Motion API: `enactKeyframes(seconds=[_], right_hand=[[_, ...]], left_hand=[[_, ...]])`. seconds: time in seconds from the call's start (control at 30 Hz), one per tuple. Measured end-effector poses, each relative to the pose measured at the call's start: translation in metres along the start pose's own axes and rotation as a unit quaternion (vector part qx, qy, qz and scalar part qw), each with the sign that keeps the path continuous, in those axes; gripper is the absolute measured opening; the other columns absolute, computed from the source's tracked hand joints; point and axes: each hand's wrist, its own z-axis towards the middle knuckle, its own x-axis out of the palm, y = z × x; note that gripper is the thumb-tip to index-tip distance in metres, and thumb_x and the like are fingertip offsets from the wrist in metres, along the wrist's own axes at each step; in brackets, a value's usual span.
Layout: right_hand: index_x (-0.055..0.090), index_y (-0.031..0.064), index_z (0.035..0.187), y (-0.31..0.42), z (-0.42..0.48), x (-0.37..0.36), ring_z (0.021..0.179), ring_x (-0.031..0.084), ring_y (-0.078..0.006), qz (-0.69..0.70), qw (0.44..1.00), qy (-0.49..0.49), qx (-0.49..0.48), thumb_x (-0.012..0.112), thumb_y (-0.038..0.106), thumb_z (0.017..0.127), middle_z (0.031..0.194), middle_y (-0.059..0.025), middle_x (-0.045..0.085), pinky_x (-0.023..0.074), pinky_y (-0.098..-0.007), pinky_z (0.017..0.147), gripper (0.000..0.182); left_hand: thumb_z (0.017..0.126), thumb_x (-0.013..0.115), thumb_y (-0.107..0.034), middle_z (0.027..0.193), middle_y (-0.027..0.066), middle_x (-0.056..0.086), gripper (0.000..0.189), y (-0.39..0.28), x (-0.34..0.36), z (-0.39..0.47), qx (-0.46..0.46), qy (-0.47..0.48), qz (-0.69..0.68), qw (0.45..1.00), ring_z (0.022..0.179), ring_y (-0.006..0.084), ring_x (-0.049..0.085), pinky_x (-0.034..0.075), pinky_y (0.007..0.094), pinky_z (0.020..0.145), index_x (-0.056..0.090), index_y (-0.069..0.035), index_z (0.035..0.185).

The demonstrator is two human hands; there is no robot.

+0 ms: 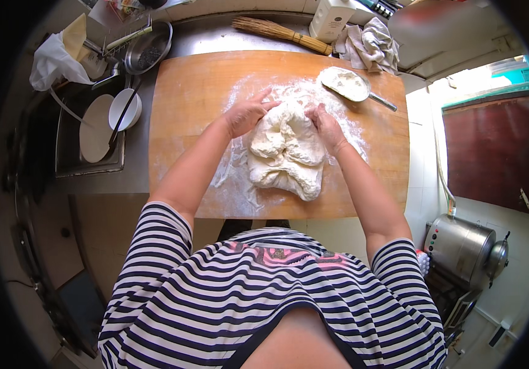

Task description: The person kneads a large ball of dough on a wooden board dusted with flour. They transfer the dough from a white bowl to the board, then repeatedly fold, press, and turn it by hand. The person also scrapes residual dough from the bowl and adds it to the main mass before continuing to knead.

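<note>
A large lump of dough (285, 157) lies on a floured wooden board (181, 115). Its surface is folded and uneven, with a deep crease down the middle. My left hand (247, 116) holds its far left edge, some fingers spread over the flour. At the far right edge, my right hand (328, 127) grips the dough with bent fingers; part of these fingertips is hidden. Loose flour (299, 90) is scattered beyond and around the lump. Beyond my right hand, a metal scoop (346, 84) full of flour rests on the board, its handle pointing right.
Behind the board lie a straw brush (278, 34), a white plastic jug (332, 19) and a crumpled cloth (369, 46). A sink (68, 152) on the left holds a round pale board (94, 133) and a white bowl (125, 109). A steel cylindrical appliance (460, 249) stands at lower right.
</note>
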Motion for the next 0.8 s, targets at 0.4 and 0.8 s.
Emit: enactKeyframes(seconds=[0.4,0.8], right_hand=[[0.054,0.0048,0.115,0.022,-0.131,0.018,0.106,0.052,-0.0233,-0.332,0.924,0.106,-0.156,0.077,0.038,0.074,0.124,-0.0153,0.050,0.0423,-0.0354,0.091,0.058],[0.036,0.0113,0.138,-0.016,-0.095,0.029,0.134,0.029,-0.0373,-0.677,0.713,0.039,-0.181,0.075,0.027,0.067,0.141,-0.0174,0.035,0.0161,-0.0574,0.112,0.082]], left_hand=[[0.096,0.047,-0.041,0.132,0.0195,0.051,0.045,0.013,0.069,-0.076,0.107,0.079,0.468,0.874,0.124,0.0325,0.046,0.035,0.0389,0.104,0.054,-0.014,0.131],[0.078,0.069,-0.042,0.151,0.0155,0.027,0.086,0.055,0.094,-0.081,0.066,-0.090,0.730,0.674,0.140,0.0339,0.023,0.012,0.0604,0.111,0.024,-0.023,0.149]])
